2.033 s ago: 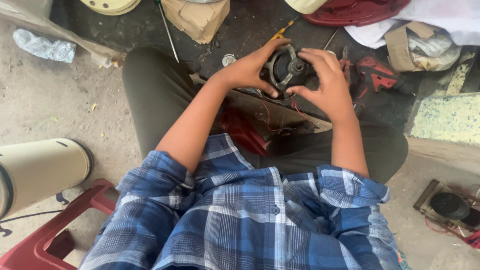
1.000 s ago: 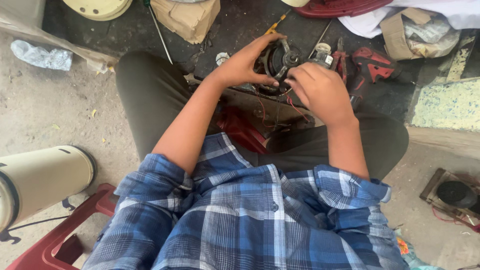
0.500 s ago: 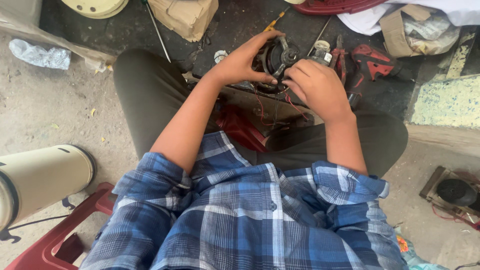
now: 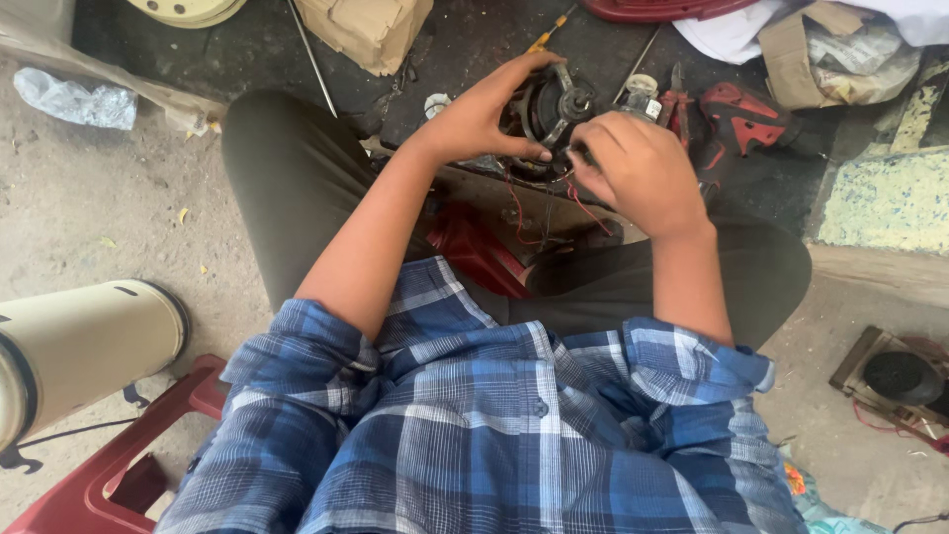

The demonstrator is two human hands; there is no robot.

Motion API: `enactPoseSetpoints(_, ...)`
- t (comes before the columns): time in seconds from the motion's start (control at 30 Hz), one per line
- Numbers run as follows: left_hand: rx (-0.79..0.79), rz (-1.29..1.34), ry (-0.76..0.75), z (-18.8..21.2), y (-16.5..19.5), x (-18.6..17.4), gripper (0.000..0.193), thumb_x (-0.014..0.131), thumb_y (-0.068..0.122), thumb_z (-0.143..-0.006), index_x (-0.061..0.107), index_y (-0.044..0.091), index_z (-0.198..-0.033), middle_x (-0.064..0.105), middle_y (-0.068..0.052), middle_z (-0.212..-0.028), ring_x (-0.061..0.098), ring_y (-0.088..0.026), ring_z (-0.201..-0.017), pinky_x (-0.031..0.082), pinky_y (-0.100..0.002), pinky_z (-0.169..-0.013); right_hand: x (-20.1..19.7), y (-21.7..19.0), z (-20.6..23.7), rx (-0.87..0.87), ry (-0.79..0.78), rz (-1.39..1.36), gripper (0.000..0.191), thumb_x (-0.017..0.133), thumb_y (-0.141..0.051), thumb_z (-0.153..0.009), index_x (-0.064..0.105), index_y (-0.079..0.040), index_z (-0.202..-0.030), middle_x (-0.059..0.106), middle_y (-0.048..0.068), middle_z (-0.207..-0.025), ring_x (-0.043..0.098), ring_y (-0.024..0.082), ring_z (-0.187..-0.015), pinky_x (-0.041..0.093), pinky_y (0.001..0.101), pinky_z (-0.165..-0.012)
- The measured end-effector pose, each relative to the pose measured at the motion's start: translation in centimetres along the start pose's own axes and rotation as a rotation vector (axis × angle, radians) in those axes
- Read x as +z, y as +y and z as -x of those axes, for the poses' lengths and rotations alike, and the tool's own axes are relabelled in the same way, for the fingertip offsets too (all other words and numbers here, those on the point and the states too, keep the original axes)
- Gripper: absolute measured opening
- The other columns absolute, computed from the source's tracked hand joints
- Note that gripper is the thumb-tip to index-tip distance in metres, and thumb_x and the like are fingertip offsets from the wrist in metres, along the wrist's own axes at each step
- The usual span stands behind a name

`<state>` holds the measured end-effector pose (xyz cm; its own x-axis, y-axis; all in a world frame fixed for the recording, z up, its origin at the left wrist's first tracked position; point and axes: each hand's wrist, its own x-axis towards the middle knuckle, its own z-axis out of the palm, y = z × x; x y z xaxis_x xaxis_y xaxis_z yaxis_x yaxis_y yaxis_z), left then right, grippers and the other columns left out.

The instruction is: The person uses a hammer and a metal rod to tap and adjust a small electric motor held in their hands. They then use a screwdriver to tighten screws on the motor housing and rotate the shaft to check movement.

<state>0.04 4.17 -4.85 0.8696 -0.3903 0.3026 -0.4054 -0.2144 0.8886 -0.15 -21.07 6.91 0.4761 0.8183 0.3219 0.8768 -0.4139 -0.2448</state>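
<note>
Currently the left hand (image 4: 481, 117) grips the round black electric motor with a metal shaft (image 4: 550, 107) by its left rim, fingers spread over the housing. Motor sits on the dark board over the lap, thin red wires (image 4: 516, 206) trailing down from it. Right hand (image 4: 638, 170) is curled tight at the motor's right edge; can't tell what it pinches. Red-handled pliers (image 4: 679, 104) lie just beside.
</note>
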Motion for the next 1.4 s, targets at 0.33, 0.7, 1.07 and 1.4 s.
enactPoseSetpoints(0.33, 0.008, 0.003, -0.006, -0.12, -0.2, -0.03, 0.101, 0.099, 0.026, -0.082, 0.036, 0.01, -0.16, 0.045, -0.013, -0.162, 0.044, -0.03, -0.153, 0.037, -0.042, -0.128, 0.29, -0.24, -0.01, 0.158, -0.019, -0.228, 0.021, 0.076, -0.002, -0.092, 0.064, 0.0, -0.109, 0.067, 0.011, -0.104, 0.069, 0.03, -0.092, 0.056, 0.0394, -0.08)
enactPoseSetpoints(0.7, 0.012, -0.007, 0.009, -0.19, -0.13, 0.15, 0.101, 0.098, 0.023, -0.082, 0.035, 0.008, -0.16, 0.046, -0.014, -0.161, 0.044, -0.03, -0.153, 0.037, -0.041, -0.129, 0.47, 0.32, -0.19, -0.045, -0.036, 0.029, 0.019, 0.077, -0.011, -0.093, 0.066, -0.003, -0.108, 0.062, 0.007, -0.1, 0.064, 0.028, -0.095, 0.053, 0.0399, -0.082)
enactPoseSetpoints(1.07, 0.017, -0.042, 0.01, 0.0, -0.17, 0.41, 0.102, 0.099, 0.027, -0.081, 0.036, 0.008, -0.159, 0.046, -0.015, -0.16, 0.044, -0.032, -0.152, 0.037, -0.042, -0.127, 0.74, -0.11, -0.02, -0.033, -0.051, 0.112, 0.023, 0.079, -0.012, -0.09, 0.063, -0.004, -0.105, 0.061, 0.009, -0.098, 0.066, 0.027, -0.091, 0.054, 0.039, -0.08)
enactPoseSetpoints(1.4, 0.044, -0.064, 0.011, -0.01, -0.13, 0.37, 0.102, 0.099, 0.025, -0.079, 0.036, 0.007, -0.158, 0.046, -0.016, -0.158, 0.044, -0.033, -0.149, 0.038, -0.042, -0.125, 0.06, -0.05, -0.05, -0.019, -0.077, 0.084, 0.019, 0.076, -0.014, -0.095, 0.069, -0.006, -0.11, 0.064, 0.006, -0.101, 0.068, 0.026, -0.095, 0.054, 0.0391, -0.08)
